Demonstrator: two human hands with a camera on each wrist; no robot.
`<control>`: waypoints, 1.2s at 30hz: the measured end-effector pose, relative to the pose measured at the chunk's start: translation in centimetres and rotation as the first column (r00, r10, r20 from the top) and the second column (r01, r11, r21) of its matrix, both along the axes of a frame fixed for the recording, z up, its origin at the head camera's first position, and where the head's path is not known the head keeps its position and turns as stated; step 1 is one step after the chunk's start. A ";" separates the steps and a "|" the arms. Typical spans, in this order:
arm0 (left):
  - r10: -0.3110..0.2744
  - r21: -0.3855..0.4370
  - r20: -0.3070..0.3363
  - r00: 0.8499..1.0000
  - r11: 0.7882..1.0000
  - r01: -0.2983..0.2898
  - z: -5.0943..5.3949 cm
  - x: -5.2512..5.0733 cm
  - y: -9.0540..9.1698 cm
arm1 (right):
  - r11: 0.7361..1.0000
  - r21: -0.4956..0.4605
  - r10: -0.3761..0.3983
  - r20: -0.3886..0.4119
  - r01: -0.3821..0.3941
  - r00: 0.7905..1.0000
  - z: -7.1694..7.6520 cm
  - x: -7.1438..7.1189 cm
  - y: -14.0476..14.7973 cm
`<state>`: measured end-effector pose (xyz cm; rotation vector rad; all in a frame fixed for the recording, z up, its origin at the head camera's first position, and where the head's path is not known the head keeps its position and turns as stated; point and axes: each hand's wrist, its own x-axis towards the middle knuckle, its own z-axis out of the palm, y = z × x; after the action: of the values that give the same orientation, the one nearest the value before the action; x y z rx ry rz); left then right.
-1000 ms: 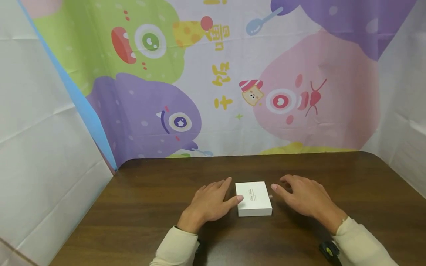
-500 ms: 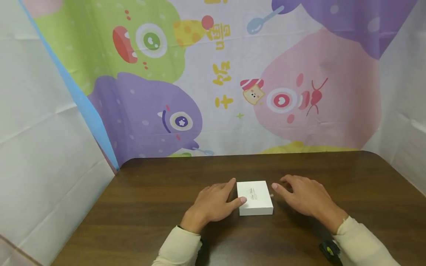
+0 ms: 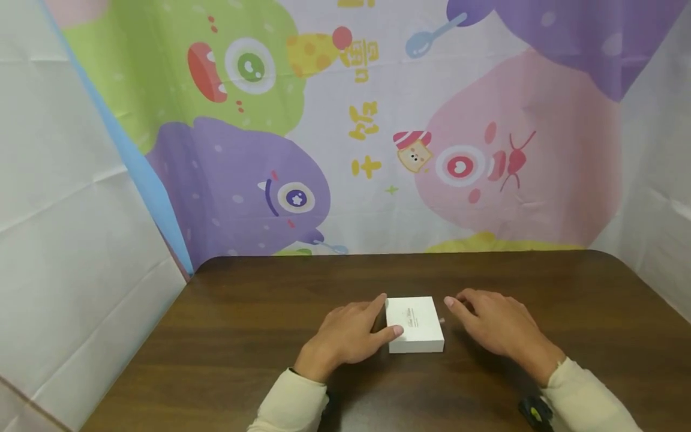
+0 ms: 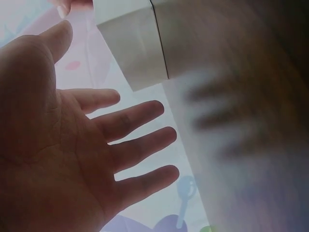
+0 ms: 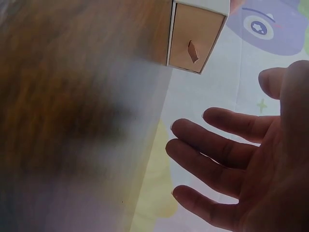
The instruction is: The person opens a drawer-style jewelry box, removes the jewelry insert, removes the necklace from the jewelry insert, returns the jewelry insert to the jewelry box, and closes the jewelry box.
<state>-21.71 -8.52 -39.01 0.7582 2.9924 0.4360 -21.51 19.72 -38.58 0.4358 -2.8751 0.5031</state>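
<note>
White, flat, square box (image 3: 421, 333), cardboard by the look of it, sits near the middle of the dark brown wood-grain bench (image 3: 216, 372), and it's hardly budged over the last second as far as we can tell. What has changed is the left hand (image 3: 348, 337): it's edged in closer, so from the head view its index fingertip is right by the far left corner and its thumb overlaps the top. Right hand (image 3: 502, 324) has stayed about where it was, just off the opposite side. We'd call that lining up rather than gripping, since nothing's been picked up or pulled yet.

Now the fun bit: from above we only get the fine printed lettering (image 3: 412, 318) and a tiny nub on the right edge. Our right wrist view shows that end is a tan drawer face (image 5: 203, 26) set in a white frame, with a little tan loop pull (image 5: 193, 52). Left wrist just shows a plain side.

Hands, then: left is spread wide, holding nothing, and we can't tell if the thumb touches the box. Right is loosely spread, holding nothing, clear of the pull. Behind it all hangs a cartoon-monster backdrop (image 3: 372, 219).
</note>
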 end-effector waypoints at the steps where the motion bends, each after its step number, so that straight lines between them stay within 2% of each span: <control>1: -0.001 -0.002 0.002 1.000 1.000 0.001 0.0 0.0 0.0 | 1.000 -0.001 0.001 0.001 -0.001 1.000 -0.1 0.0 0.0; 9: -0.013 0.001 0.016 1.000 1.000 0.013 -0.3 0.2 0.2 | 1.000 -0.010 0.000 0.005 0.001 1.000 -0.3 0.1 0.0; 15: -0.020 0.005 0.023 1.000 1.000 0.020 -0.5 0.4 0.3 | 0.998 -0.061 -0.007 0.075 0.011 0.997 -0.1 0.1 -0.2; 20: -0.040 0.002 -0.014 0.999 0.999 0.040 -0.3 0.6 0.6 | 0.997 -0.077 -0.009 0.063 0.014 0.998 0.0 0.1 -0.3; 24: -0.059 -0.008 -0.044 0.997 0.998 0.059 0.0 0.6 0.7 | 0.996 -0.087 0.000 0.086 0.007 0.996 0.3 0.0 -0.3; 36: -0.067 -0.058 -0.065 0.996 0.996 0.064 -0.2 0.8 1.1 | 0.997 -0.077 -0.003 0.117 0.012 0.993 0.3 0.1 -0.4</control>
<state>-20.92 -7.44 -39.21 0.8803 3.0162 0.3300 -21.37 19.29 -38.25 0.3952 -2.9544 0.6572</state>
